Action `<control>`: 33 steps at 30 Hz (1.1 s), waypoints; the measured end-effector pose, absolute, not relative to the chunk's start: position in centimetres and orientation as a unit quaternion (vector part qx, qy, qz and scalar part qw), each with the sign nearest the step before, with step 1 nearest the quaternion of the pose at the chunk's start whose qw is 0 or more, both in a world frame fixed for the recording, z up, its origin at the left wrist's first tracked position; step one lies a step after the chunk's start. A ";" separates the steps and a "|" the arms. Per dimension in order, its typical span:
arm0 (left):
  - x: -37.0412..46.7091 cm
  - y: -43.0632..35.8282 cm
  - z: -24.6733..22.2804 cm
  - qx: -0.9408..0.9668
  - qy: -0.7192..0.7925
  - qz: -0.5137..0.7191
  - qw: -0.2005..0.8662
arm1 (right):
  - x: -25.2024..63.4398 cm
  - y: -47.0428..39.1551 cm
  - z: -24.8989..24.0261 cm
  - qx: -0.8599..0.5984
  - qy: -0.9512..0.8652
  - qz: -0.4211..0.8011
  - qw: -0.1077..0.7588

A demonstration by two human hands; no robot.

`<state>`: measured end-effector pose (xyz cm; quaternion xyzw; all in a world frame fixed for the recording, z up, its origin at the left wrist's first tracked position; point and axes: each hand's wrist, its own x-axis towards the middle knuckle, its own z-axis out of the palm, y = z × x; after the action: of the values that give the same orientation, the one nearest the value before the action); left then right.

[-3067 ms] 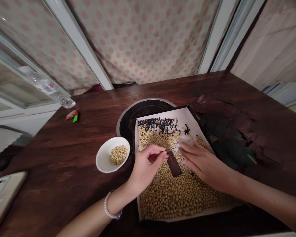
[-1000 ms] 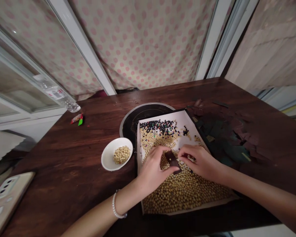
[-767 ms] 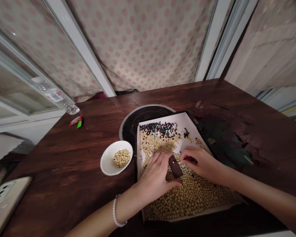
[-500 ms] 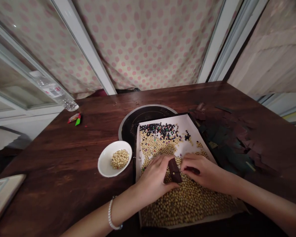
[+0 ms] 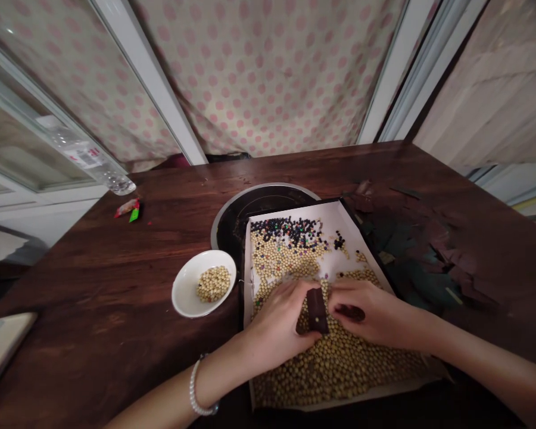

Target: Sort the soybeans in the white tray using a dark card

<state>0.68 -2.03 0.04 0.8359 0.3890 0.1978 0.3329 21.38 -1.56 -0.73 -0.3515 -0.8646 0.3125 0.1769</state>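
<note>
A shallow box [image 5: 247, 304] with a pale lining holds many yellow beads, with black and coloured ones at its far end. Over its middle, my left hand [image 5: 286, 316] grips a dark brown folded piece [image 5: 317, 311] between thumb and fingers, a small bead lying on it. Just to the right, my right hand [image 5: 366, 310] is curled, with something dark reddish-brown inside the curl that I cannot make out. The two hands are close together but apart. Left of the box, a white bowl [image 5: 183, 292] contains some yellow beads.
A round black plate [image 5: 227, 220] lies partly under the box. Dark torn scraps [image 5: 433, 256] spread over the table's right side. On the left are a plastic bottle [image 5: 89, 156], a red and green wrapper [image 5: 128, 208] and a phone [image 5: 4, 336]. A dotted curtain [image 5: 272, 77] hangs behind.
The view has shifted slightly, so the bowl and bottle appear a little further left. The brown piece in my left hand is turned a little more upright. My right hand stays beside it, still curled.
</note>
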 end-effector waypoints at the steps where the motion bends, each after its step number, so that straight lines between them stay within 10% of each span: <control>1: 0.7 -2.0 0.0 0.837 0.386 0.201 0.332 | 21.4 -1.7 -0.7 -0.331 -0.870 0.325 0.168; 33: 0.7 -2.0 -0.2 0.840 0.373 0.200 0.340 | 21.5 -1.5 -1.1 -0.384 -0.836 0.334 0.203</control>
<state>0.69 -1.95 -0.21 0.8399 0.3726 0.1998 0.3403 21.49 -1.50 -1.10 -0.3842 -0.8363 0.3344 0.2031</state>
